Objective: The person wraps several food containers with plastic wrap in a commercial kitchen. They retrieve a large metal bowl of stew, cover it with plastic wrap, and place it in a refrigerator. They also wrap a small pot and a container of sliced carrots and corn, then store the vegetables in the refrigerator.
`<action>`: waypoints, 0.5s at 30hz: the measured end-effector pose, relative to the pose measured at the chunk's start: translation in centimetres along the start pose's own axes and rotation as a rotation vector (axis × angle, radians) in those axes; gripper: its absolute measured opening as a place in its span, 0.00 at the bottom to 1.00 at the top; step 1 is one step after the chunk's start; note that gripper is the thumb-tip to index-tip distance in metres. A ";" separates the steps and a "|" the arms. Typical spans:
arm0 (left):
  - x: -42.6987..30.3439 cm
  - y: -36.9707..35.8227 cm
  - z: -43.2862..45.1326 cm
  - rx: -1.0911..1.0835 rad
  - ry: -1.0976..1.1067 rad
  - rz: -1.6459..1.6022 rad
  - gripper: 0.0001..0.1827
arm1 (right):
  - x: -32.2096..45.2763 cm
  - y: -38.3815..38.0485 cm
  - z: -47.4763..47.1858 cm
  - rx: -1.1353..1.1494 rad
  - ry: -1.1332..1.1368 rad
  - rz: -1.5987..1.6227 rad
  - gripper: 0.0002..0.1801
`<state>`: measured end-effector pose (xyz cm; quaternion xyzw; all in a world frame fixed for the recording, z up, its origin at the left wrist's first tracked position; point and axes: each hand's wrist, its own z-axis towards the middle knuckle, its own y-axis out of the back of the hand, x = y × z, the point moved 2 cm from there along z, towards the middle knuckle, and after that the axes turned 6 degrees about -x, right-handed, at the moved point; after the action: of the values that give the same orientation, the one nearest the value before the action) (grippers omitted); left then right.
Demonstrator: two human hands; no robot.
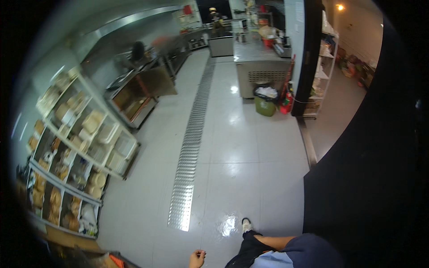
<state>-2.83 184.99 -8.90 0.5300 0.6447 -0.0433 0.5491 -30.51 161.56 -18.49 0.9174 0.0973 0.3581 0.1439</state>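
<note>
At the bottom edge, my left hand point(197, 258) hangs over the pale floor with its fingers curled; whether anything small lies in them cannot be told. My right forearm point(274, 242) comes out of a dark blue sleeve and reaches to my black trousers point(247, 249), where the hand is hidden. A shoe point(246, 225) of mine shows on the glossy floor point(231, 187). Ahead runs a metal drain grating point(192, 144).
Racks of containers point(90, 124) and a steel cabinet with its door open point(157, 82) stand left. Right are a steel counter point(261, 68), a green bin point(265, 106), a fire extinguisher point(286, 103) and a doorway with a white shelf rack point(324, 72). A person point(215, 20) is far ahead.
</note>
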 end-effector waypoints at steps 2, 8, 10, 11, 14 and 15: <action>1.7 -0.9 6.4 0.125 0.117 -0.082 0.15 | -0.5 2.9 2.6 -0.025 -0.038 0.153 0.29; 3.7 2.3 15.1 0.341 0.091 0.316 0.19 | -0.9 8.7 7.4 -0.163 -0.171 0.589 0.29; 2.7 2.8 18.6 0.381 0.077 0.299 0.18 | -1.7 9.8 7.6 -0.216 -0.229 0.707 0.29; 2.2 2.9 20.4 0.403 0.073 0.289 0.18 | -2.3 10.1 7.4 -0.236 -0.266 0.764 0.29; 0.8 2.5 27.1 0.396 0.070 0.295 0.17 | -3.9 9.5 5.9 -0.276 -0.429 0.933 0.29; 0.0 2.5 29.5 0.435 0.012 0.297 0.18 | -4.3 9.1 5.4 -0.274 -0.504 1.000 0.29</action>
<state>18.52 167.25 -19.24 0.7247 0.5386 -0.0967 0.4188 -29.27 150.76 -21.99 0.8818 -0.4329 0.1624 0.0933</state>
